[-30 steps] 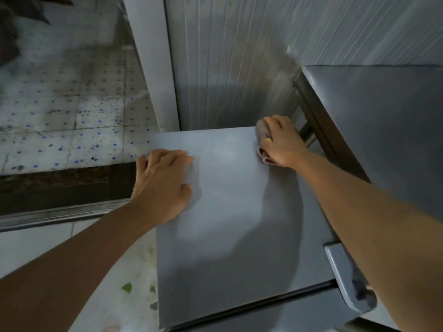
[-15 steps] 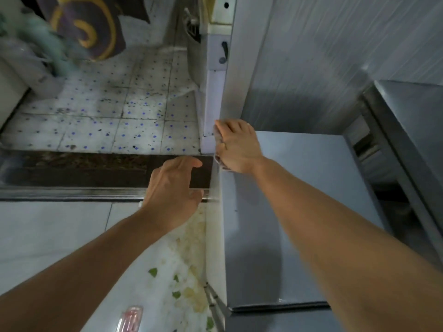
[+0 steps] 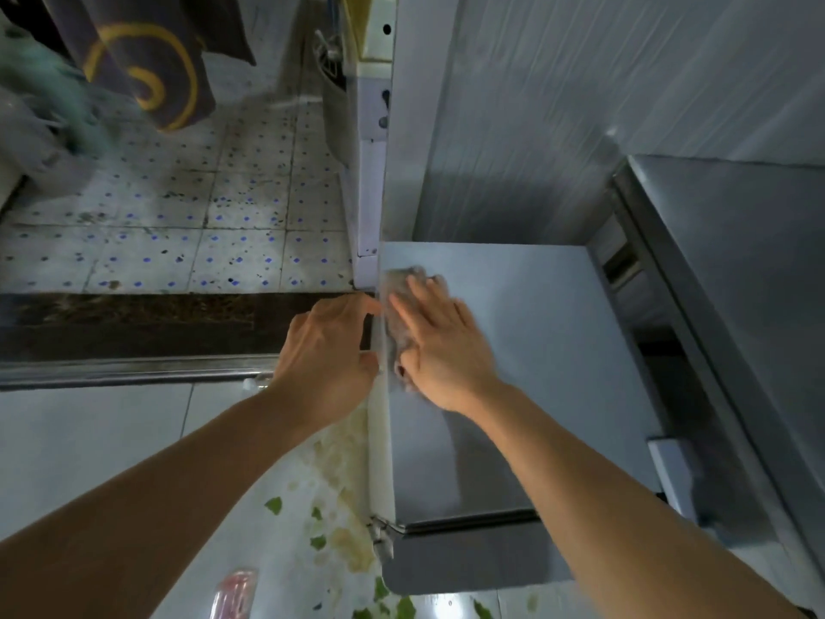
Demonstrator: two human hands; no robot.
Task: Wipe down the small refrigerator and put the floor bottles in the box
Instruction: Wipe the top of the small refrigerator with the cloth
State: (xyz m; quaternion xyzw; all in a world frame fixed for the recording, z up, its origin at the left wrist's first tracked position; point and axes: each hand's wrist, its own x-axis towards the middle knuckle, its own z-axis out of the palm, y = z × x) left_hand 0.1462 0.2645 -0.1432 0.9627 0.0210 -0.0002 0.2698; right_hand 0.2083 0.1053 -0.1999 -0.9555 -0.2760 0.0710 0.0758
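The small grey refrigerator (image 3: 527,350) stands low against the ribbed wall, and I look down on its flat top. A greyish cloth (image 3: 397,288) lies along the top's left edge, and my right hand (image 3: 439,346) presses flat on it with the fingers spread. Just off that left edge my left hand (image 3: 328,350) hovers beside the fridge's upper side, fingers curled and apart, with nothing in it. On the floor at the bottom lies a clear plastic bottle with a pinkish label (image 3: 234,594), partly cut off by the frame.
A taller steel appliance (image 3: 736,283) rises at the right, close to the fridge. A metal door threshold (image 3: 134,373) crosses the floor at left, with dotted tiles beyond. Green and yellowish scraps (image 3: 339,520) litter the white floor beside the fridge. A dark cloth with a yellow swirl (image 3: 147,64) hangs top left.
My right hand has swept the cloth from the top's far right corner to its left edge and flattened on it. My left hand has left the top and moved beside the left edge.
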